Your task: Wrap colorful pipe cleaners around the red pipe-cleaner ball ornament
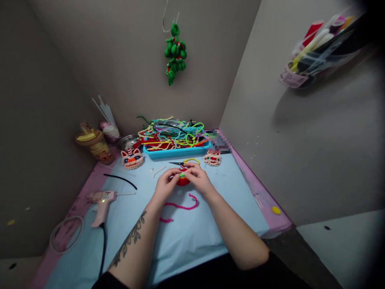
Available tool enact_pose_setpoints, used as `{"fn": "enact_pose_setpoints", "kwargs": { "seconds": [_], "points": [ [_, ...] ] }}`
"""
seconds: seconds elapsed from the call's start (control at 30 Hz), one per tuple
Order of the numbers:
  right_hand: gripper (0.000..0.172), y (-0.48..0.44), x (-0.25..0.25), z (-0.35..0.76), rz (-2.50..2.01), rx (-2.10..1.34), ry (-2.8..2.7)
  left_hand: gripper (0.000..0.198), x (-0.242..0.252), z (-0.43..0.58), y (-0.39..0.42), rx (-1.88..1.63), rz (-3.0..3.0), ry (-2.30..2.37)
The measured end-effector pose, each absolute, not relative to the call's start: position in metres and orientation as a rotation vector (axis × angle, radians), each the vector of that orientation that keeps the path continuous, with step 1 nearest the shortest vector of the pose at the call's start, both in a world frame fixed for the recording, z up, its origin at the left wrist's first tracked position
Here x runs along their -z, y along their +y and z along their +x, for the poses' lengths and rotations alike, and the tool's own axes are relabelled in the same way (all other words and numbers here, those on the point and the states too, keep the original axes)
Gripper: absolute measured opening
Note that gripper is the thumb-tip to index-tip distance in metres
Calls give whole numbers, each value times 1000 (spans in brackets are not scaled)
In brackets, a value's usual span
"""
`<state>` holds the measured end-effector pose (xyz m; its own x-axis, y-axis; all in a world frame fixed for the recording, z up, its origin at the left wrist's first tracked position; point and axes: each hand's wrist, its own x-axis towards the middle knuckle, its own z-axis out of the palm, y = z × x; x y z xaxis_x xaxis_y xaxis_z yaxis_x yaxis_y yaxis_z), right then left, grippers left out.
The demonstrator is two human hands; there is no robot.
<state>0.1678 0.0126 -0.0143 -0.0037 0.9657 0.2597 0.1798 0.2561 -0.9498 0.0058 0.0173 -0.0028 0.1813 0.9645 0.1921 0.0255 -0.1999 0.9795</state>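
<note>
My left hand (168, 181) and my right hand (199, 179) meet over the middle of the table, fingers closed on a small red pipe-cleaner figure (183, 181). A bright green and yellow strip shows across its front, between my thumbs. Fingers cover much of its sides. Just behind it lie scissors (192, 161) with yellow handles, blades pointing left. A magenta pipe cleaner (186, 207) curls on the cloth below my hands, partly under my left wrist. Two finished pipe-cleaner animal faces, one at left (132, 159) and one at right (212, 158), lie beyond my hands.
A blue tray (177, 153) heaped with coloured pipe cleaners stands at the back. At left are a glue gun (104, 204) with its cable, a black pipe cleaner (120, 179), a metal bowl (128, 141) and a lidded cup (96, 146). A green ornament (175, 54) hangs above.
</note>
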Motion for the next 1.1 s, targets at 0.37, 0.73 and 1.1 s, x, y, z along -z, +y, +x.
{"fn": "enact_pose_setpoints", "kwargs": {
  "seconds": [0.37,0.73,1.1],
  "points": [
    [19,12,13,167,-1133,-946,-1425,16,11,2,21,-1129,1436,962],
    [19,12,12,166,-1118,-963,-1368,48,6,9,17,-1197,1093,948],
    [16,7,12,160,-1096,-864,-1432,48,3,5,19,-1147,991,903]
  ]
}}
